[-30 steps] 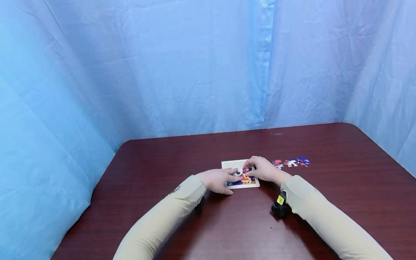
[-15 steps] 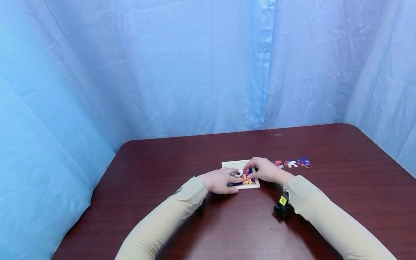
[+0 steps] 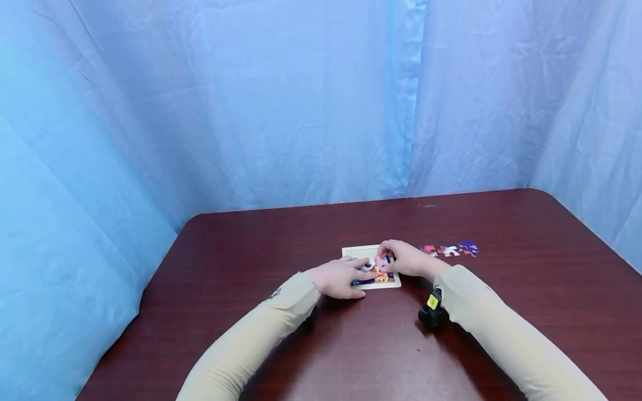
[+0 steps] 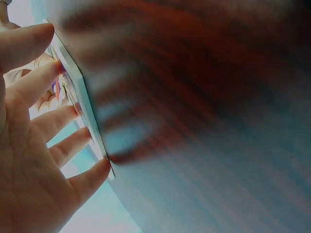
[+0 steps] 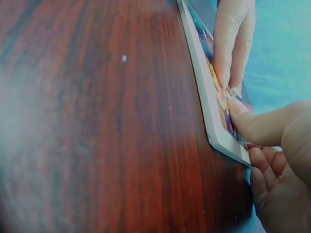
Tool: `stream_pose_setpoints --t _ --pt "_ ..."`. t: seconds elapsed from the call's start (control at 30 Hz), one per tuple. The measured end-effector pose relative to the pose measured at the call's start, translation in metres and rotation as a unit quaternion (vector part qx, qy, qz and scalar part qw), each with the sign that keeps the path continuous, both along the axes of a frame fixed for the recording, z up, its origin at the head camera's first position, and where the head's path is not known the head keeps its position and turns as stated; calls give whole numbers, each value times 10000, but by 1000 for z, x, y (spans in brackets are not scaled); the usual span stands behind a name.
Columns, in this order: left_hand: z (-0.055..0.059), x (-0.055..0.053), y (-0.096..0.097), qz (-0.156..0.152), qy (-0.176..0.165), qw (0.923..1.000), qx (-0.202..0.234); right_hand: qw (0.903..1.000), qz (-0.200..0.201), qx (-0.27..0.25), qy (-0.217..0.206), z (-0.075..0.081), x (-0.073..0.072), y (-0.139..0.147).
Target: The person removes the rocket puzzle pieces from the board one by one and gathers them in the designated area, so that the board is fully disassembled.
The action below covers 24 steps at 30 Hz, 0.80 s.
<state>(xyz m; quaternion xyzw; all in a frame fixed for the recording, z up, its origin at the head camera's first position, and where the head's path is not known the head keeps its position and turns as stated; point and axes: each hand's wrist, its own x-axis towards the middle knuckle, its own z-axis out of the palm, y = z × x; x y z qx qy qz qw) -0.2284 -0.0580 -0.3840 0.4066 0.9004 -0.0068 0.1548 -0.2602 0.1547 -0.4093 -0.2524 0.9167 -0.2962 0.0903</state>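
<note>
A white-rimmed puzzle tray [image 3: 358, 252], partly filled with colourful jigsaw pieces, lies near the middle of the table. Across its left side my left hand [image 3: 337, 278] rests with fingers spread and fairly straight, fingertips touching the tray and its pieces. My right hand [image 3: 407, 260] reaches over the right side, thumb and fingers pinching a small jigsaw piece [image 3: 379, 262] that looks slightly tilted. From the right wrist view, the thumb [image 5: 248, 121] presses close to the tray's corner, and part of the piece is hidden behind it. A round white shape with a dark centre shows between the hands.
Several loose jigsaw pieces [image 3: 450, 250] lie to the right of the tray, beyond my right hand. The dark reddish table [image 3: 281, 234] has a curtain [image 3: 301, 111] behind it and at its sides. A tiny pale speck [image 5: 124, 58] sits on the tabletop.
The left hand has shifted slightly right on the tray. Between the right fingers the piece now looks paler and tilted, where dark purple and red showed before.
</note>
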Motion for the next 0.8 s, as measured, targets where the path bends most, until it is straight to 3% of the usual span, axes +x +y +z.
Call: stream_pose_setpoints --t 0.27,0.8 --pt "0 0 0 -22 6 10000 -32 9998 -35 -42 203 -6 -1 3" --pt "-1 2 0 -67 -5 10000 -66 9979 -471 -451 58 -5 3 4"
